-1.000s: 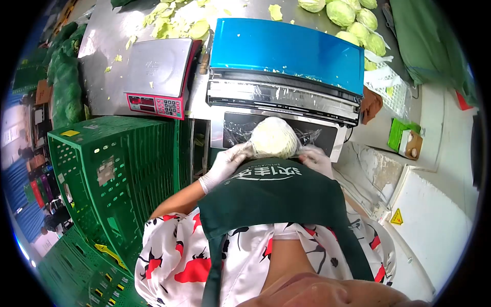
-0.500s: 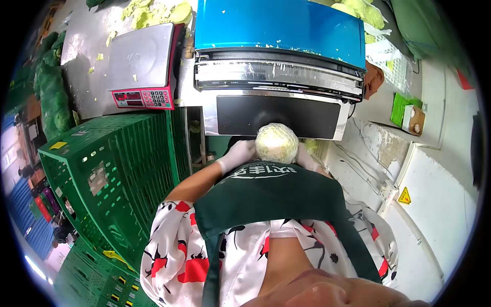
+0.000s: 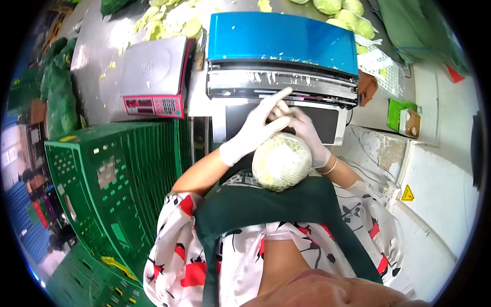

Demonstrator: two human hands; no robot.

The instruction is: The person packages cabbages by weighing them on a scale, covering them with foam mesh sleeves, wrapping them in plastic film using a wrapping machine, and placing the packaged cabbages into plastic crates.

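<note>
Probably firm, that cabbage (image 3: 282, 162) suits cupping; beyond it, left hand (image 3: 259, 125) half-spread, right hand (image 3: 308, 135) curled (grip unclear from here).

1. A vegetable-packing workplace, perhaps a shop's back room or small warehouse; which, cannot be told.
2. Upper left: a metal worktable (image 3: 94, 53) bearing a counter scale (image 3: 153, 64) and cabbage-leaf scraps (image 3: 169, 23).
3. Upper centre: a blue-topped machine (image 3: 281, 38), seemingly for film wrapping.
4. Upper right: loose cabbages (image 3: 346, 19); centre: a netted cabbage (image 3: 281, 162).
5. Left side: green plastic crates (image 3: 105, 166) and bulging green sacks (image 3: 60, 97).
6. Lower centre: a work apron (image 3: 261, 204).
</note>
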